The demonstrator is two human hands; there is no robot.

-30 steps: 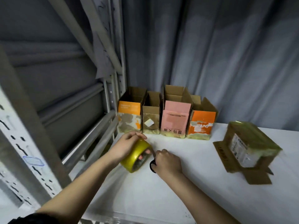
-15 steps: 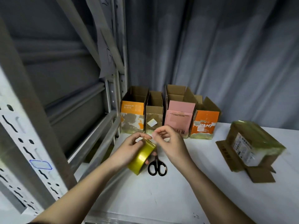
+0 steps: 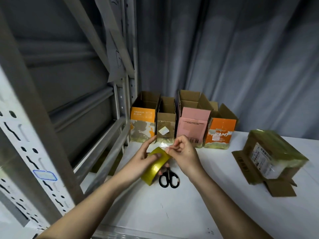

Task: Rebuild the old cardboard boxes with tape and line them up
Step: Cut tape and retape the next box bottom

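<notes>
Left hand (image 3: 145, 157) fingers curled round tape roll (image 3: 155, 165), right hand (image 3: 183, 152) fingers pinching its loose end — scissors (image 3: 168, 179) beneath

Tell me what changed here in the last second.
The right hand let go of the scissors, rose, and now pinches the tape end. The left hand still grips the roll, lifted slightly. The boxes stayed in place.

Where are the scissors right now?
The scissors lie flat on the white table, lower centre of the head view, just below the tape roll held in the left hand and well left of the taped box.
</notes>
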